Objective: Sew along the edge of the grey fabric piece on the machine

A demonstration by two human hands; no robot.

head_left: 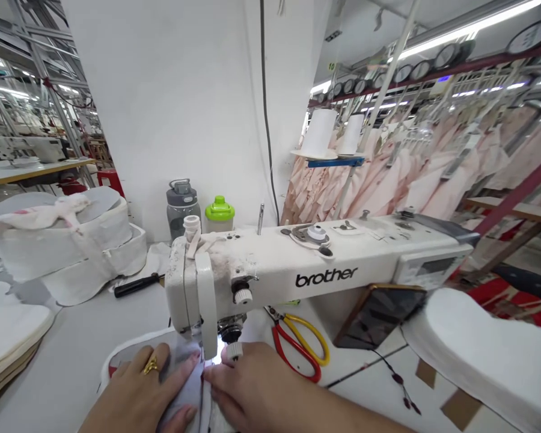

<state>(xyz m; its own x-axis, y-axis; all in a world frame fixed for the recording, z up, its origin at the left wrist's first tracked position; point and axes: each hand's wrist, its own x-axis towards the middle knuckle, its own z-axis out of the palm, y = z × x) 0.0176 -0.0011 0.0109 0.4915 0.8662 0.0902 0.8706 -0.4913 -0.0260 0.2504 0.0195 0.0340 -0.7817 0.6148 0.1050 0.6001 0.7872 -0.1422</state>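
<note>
A white Brother sewing machine [324,264] stands across the table in front of me. Under its needle lies a piece of white fabric [187,391] with a dark seam line down its middle. My left hand [139,394], with a gold ring on one finger, lies flat on the fabric left of the needle. My right hand [256,391] presses the fabric just right of the needle, fingertips close to the presser foot. The two hands almost touch at the seam.
Scissors with red and yellow handles [300,343] lie right of my hands, beside a phone [379,316] leaning on the machine. Stacked white padded pieces [487,355] sit at right and left [9,331]. Two bottles [183,207] and a black-handled tool [137,284] lie behind. Pink garments [415,174] hang at right.
</note>
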